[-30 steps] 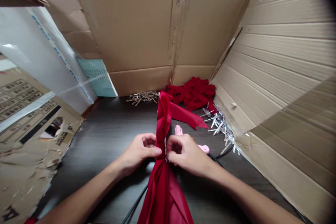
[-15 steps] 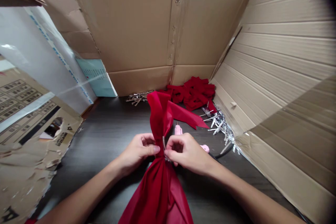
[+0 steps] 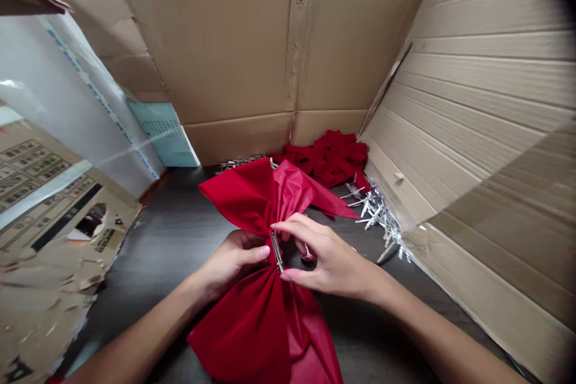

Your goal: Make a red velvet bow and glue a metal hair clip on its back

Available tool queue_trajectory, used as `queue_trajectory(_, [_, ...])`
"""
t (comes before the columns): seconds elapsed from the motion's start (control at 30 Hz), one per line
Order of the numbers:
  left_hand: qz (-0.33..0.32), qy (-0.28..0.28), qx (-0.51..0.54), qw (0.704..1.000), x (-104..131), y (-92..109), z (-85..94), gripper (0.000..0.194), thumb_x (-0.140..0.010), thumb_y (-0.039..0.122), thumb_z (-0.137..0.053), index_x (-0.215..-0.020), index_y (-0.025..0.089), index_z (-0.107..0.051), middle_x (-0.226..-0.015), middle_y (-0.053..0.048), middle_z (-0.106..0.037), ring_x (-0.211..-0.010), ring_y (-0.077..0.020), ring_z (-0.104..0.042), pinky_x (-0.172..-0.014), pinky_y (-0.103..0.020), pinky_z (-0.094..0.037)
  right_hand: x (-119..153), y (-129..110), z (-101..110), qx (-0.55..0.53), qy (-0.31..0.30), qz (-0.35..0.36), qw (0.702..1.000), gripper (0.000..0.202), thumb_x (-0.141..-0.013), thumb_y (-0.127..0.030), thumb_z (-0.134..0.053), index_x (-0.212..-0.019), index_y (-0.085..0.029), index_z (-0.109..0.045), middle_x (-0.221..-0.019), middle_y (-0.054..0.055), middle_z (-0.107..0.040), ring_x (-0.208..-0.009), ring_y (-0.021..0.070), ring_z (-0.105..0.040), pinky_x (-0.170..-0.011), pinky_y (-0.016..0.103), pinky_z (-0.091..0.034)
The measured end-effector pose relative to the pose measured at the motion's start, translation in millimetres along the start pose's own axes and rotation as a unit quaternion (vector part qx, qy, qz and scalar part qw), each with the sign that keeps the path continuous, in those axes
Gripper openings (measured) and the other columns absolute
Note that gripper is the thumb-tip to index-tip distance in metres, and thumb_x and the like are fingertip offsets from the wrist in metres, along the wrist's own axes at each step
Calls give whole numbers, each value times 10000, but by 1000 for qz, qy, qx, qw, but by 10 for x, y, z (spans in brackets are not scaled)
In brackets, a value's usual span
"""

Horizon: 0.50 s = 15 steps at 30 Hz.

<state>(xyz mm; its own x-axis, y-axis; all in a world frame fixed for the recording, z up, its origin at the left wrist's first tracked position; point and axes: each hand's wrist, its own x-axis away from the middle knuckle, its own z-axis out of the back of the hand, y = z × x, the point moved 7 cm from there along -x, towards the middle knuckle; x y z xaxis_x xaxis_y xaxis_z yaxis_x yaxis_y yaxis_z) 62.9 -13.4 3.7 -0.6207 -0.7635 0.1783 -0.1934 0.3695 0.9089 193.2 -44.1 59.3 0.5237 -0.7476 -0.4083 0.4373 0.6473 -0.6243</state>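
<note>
A large red fabric bow [image 3: 252, 324] stands gathered at its middle, its velvety side facing left and its shinier side right. My left hand [image 3: 234, 261] pinches the gathered middle from the left, thumb in front and the other fingers partly hidden behind the cloth. Along the gather lies a slim metal clip [image 3: 276, 251]. My right hand [image 3: 319, 255] holds this clip from the right, index finger at its upper end and thumb at its lower end.
Behind the bow, red fabric pieces [image 3: 335, 159] are heaped against the cardboard wall [image 3: 225, 42]. Silver twist ties [image 3: 378, 210] lie at the right, and metal clips [image 3: 231, 165] at the back. A light blue calendar card [image 3: 164, 132] stands at the left.
The bow's loops have spread out to the left, above and below the gather. My right fingers have opened wider, now spanning the clip, which shows more fully.
</note>
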Motion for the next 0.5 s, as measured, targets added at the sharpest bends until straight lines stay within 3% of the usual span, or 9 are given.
queue_trajectory(0.33, [-16, -8, 3, 1000, -11, -20, -7, 324, -723, 187, -775, -1040, 128, -747, -969, -111, -757, -925, -250, -694, -873, -329, -500, 9, 24, -34, 11, -15, 16, 1000, 587, -760, -293, -791, -1274, -154, -545, -1040, 74, -591, -798, 161, -542, -661, 265, -458])
queue_trajectory(0.5, [-36, -13, 15, 999, -31, -46, -2, 325, -728, 182, -776, -1047, 128, -743, -960, -119, -757, -885, -243, -700, -815, -312, -517, 10, 20, -42, -3, 8, 34, 999, 624, -710, -199, -828, -1272, -157, -559, -923, 50, -600, -765, 161, -542, -667, 271, -455])
